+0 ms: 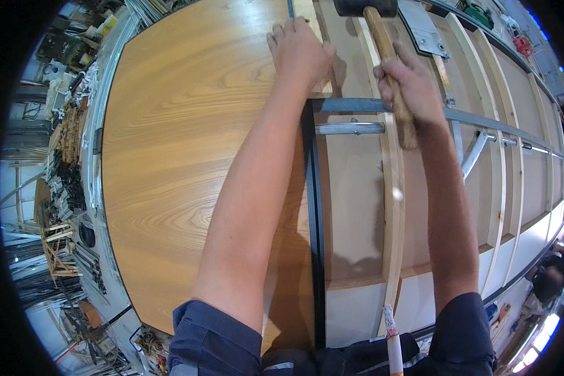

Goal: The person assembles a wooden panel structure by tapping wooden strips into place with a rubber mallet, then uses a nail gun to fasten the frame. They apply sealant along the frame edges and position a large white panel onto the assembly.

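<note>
My right hand (pixel 415 86) is wrapped round the wooden handle of a mallet (pixel 388 47). The mallet's dark head lies at the top edge of the view. My left hand (pixel 301 53) grips a short pale wooden strip (pixel 319 86), with its fingers curled over it. This strip lies at the edge of a wood-grain panel (pixel 163 144), along a dark metal profile (pixel 314 219). Just below the mallet, a grey metal bar (pixel 351 105) crosses the frame, with a metal rod (pixel 351 128) beneath it.
To the right stretches a frame with pale wooden slats (pixel 392 207) over brown board. A metal plate (pixel 425 31) sits at the upper right, and a slanting metal brace (pixel 475 156) lies farther down. Racks of metal lengths (pixel 31 269) and scrap stand along the left.
</note>
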Motion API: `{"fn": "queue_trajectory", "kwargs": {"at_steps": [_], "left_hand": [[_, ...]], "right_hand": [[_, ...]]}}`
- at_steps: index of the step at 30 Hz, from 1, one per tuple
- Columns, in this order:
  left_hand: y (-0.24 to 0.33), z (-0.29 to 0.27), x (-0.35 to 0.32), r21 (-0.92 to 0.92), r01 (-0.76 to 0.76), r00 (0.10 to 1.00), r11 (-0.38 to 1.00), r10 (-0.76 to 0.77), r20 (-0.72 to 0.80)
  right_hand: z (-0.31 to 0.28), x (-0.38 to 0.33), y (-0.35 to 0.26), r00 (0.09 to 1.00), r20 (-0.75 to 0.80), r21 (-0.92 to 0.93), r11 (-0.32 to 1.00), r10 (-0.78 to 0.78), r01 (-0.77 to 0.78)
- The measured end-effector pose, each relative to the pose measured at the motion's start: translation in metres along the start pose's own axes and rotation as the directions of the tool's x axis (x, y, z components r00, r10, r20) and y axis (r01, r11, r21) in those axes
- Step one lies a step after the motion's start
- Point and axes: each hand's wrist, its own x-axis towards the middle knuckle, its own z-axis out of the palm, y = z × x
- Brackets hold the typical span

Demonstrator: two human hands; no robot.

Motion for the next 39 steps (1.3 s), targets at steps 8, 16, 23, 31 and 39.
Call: {"fn": "queue_trajectory", "kwargs": {"at_steps": [8,16,23,31,39], "left_hand": [[0.013,-0.014,-0.017,-0.028,0.024,1.0,0.999,-0.024,-0.003],[0.018,-0.023,-0.01,-0.199,0.117,0.989,0.973,-0.097,0.108],[0.033,-0.03,-0.058,-0.129,0.017,0.999,0.991,-0.021,-0.031],[0.046,-0.057,-0.121,-0.08,0.066,0.998,0.995,-0.066,0.011],[0.059,-0.077,-0.166,-0.097,0.06,0.998,0.993,-0.058,0.02]], "right_hand": [[-0.011,-0.04,0.009,0.993,0.063,0.089,0.99,0.102,-0.107],[0.001,-0.04,0.012,0.987,0.044,0.057,0.986,0.152,-0.154],[-0.003,-0.062,0.009,0.999,0.019,0.144,0.988,0.05,-0.052],[0.004,-0.136,0.008,0.988,0.021,0.105,0.983,0.151,-0.152],[0.006,-0.192,-0.005,0.971,0.026,0.044,0.97,0.237,-0.238]]}}
